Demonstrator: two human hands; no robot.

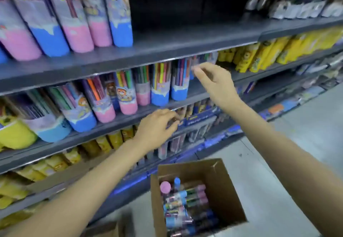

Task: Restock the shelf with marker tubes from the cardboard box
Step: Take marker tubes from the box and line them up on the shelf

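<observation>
An open cardboard box (219,179) stands on the floor below me, holding several marker tubes (183,205) with pink and blue ends. Clear marker tubes with pink or blue bases (159,86) line the middle shelf (115,123). My right hand (215,80) reaches up beside the rightmost blue-based tube (181,80), fingers loosely curled with nothing in them. My left hand (157,127) hovers in front of the shelf edge just below, fingers relaxed and holding nothing.
Larger marker tubes (65,19) fill the top shelf's left side, with a dark gap (181,4) to their right. Yellow packs (269,53) sit at the right, and more yellow packs (55,162) on lower shelves. Blue packaged goods (200,114) lie behind my left hand. Grey floor (278,162) stretches right.
</observation>
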